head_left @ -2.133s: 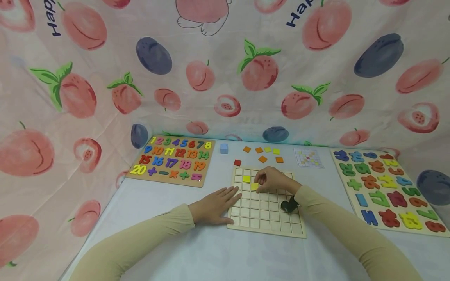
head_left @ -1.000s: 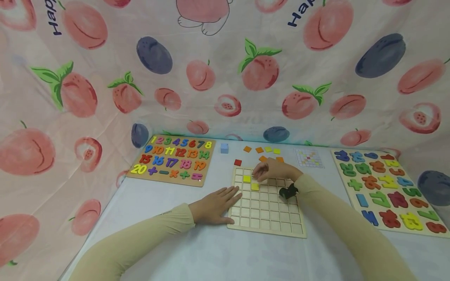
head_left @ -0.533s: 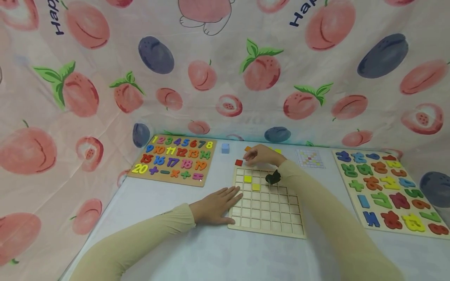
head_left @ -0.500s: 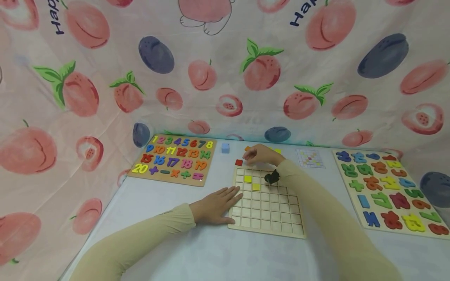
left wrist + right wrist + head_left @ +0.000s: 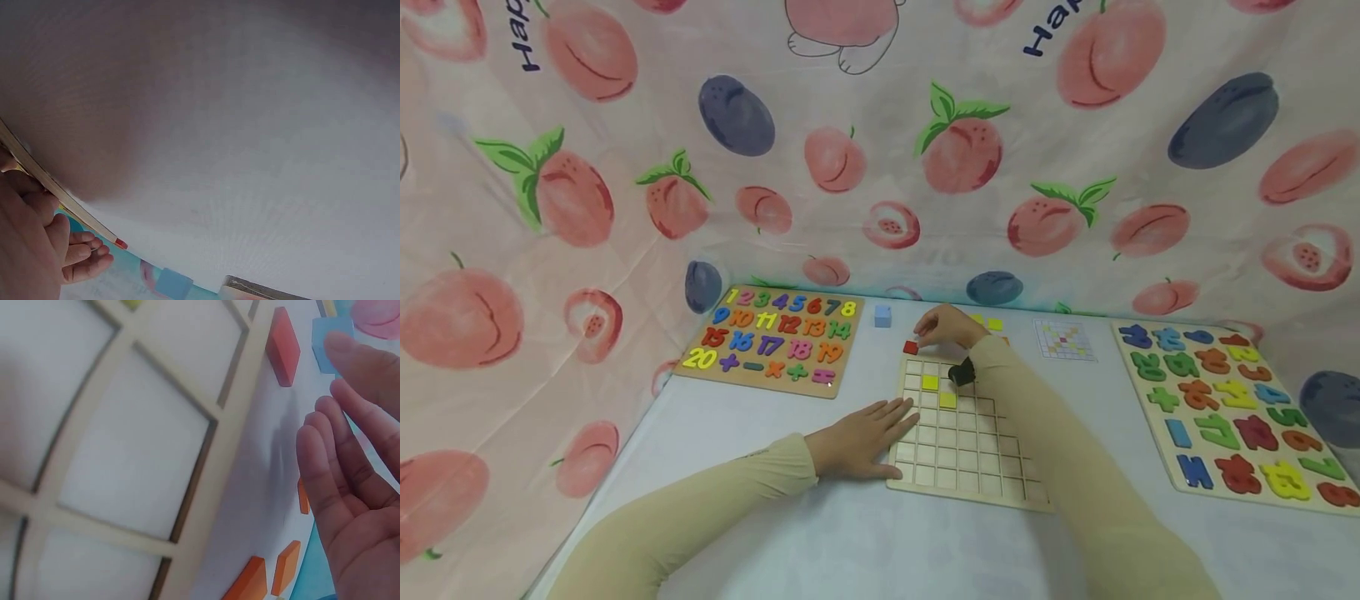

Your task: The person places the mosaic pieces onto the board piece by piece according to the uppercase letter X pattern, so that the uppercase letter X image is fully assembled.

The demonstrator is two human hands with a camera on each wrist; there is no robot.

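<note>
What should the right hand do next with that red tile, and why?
Probably lower the fingers a little and pinch the red tile. The right hand hovers open right beside it, holding nothing, while the tile lies loose just outside the grid board, which the left hand presses flat.

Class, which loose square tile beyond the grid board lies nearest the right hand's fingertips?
The red tile, alone off the grid board's far-left corner, just left of the right hand; the others are orange or yellow.

I see the red tile (image 5: 911,347) — small, square, flat on the white table, just beyond the far left corner of the wooden grid board (image 5: 967,467), not touching it. The board lies flat near the middle — two yellow tiles (image 5: 930,382) sit in its far-left cells.
</note>
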